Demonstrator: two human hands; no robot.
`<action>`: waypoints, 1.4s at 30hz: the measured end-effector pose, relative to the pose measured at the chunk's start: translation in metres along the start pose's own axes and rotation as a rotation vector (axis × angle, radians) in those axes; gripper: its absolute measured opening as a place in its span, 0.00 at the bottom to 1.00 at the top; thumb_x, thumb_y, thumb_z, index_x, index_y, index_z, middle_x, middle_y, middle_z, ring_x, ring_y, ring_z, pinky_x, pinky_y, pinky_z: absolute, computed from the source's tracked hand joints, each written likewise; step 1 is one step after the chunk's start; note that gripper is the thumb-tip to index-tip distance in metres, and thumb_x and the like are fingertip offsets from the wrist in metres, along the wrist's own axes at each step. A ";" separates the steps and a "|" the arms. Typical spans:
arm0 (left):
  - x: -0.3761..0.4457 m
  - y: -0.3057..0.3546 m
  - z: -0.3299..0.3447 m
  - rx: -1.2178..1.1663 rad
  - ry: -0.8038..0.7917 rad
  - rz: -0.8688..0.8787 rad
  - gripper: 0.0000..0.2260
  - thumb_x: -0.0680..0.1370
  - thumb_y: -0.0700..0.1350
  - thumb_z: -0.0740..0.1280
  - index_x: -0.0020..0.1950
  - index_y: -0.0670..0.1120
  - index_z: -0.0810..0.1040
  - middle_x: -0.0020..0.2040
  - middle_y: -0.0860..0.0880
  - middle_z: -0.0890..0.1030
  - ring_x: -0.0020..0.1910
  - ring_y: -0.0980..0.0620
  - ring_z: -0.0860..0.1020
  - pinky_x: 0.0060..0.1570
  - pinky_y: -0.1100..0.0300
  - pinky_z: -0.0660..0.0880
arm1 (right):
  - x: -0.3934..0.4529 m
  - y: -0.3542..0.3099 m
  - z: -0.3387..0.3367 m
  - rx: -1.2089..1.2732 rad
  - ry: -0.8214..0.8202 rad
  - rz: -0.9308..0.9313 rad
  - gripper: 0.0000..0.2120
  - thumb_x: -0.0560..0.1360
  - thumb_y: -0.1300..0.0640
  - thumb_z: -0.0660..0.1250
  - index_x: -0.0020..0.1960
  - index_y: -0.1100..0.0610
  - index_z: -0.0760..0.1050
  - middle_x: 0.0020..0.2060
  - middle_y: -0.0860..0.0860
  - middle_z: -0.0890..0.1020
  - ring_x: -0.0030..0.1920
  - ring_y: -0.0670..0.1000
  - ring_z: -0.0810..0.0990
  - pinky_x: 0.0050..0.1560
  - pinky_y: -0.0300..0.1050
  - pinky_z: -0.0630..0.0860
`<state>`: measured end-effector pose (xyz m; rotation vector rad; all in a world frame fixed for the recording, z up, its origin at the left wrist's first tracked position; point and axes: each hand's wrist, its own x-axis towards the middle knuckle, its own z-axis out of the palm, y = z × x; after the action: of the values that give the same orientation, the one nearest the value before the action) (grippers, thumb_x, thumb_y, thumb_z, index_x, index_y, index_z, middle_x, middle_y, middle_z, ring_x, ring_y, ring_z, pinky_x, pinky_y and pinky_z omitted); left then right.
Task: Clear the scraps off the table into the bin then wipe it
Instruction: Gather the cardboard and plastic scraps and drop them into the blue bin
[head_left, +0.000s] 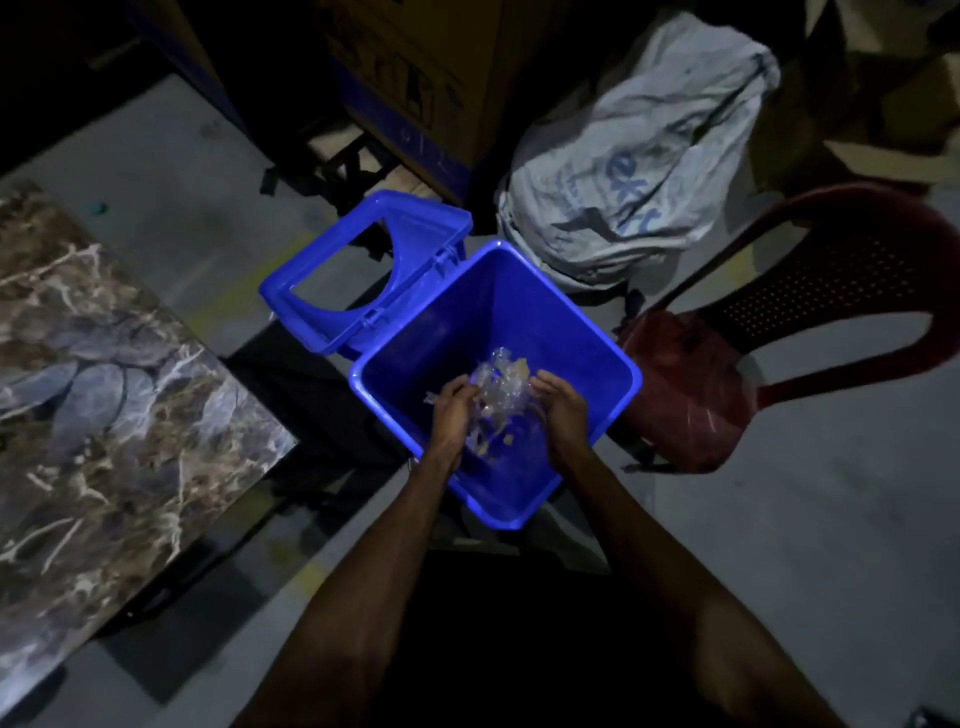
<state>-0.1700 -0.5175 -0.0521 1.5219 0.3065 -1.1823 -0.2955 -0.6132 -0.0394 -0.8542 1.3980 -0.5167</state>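
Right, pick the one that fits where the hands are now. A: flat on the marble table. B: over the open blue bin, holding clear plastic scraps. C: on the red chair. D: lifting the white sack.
B: both hands, left and right, hold the clear plastic scraps over the open blue bin.

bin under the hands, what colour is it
Bright blue bin, lid included; seen clearly in the head view.

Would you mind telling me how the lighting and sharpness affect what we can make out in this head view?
Head view: very dim, corners nearly black; the blue bin stands out, the clear plastic scraps between both hands are soft and hard to resolve; wide-angle bending curves the marble table edge.
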 end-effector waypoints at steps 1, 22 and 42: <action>0.002 -0.001 0.001 -0.019 0.012 -0.012 0.09 0.81 0.38 0.68 0.58 0.49 0.78 0.50 0.47 0.83 0.46 0.52 0.80 0.46 0.57 0.77 | 0.004 0.000 -0.001 -0.036 0.004 -0.005 0.14 0.79 0.72 0.63 0.62 0.65 0.79 0.54 0.60 0.84 0.50 0.54 0.82 0.48 0.43 0.81; -0.108 -0.056 0.036 -0.455 0.427 0.197 0.11 0.81 0.37 0.66 0.60 0.48 0.79 0.51 0.51 0.83 0.53 0.50 0.77 0.45 0.58 0.74 | 0.014 -0.006 -0.011 -0.333 -0.510 -0.008 0.12 0.78 0.72 0.64 0.55 0.60 0.81 0.46 0.56 0.84 0.42 0.51 0.81 0.41 0.42 0.78; -0.237 -0.145 -0.144 -0.459 0.728 0.484 0.08 0.80 0.35 0.69 0.57 0.44 0.81 0.47 0.50 0.83 0.44 0.57 0.81 0.52 0.54 0.77 | -0.215 0.093 0.037 -0.781 -1.072 -0.528 0.12 0.74 0.62 0.69 0.57 0.64 0.80 0.50 0.59 0.85 0.45 0.47 0.81 0.48 0.38 0.76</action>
<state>-0.3136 -0.2515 0.0311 1.4457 0.6020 -0.1272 -0.3046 -0.3843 0.0236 -1.8026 0.3121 0.1752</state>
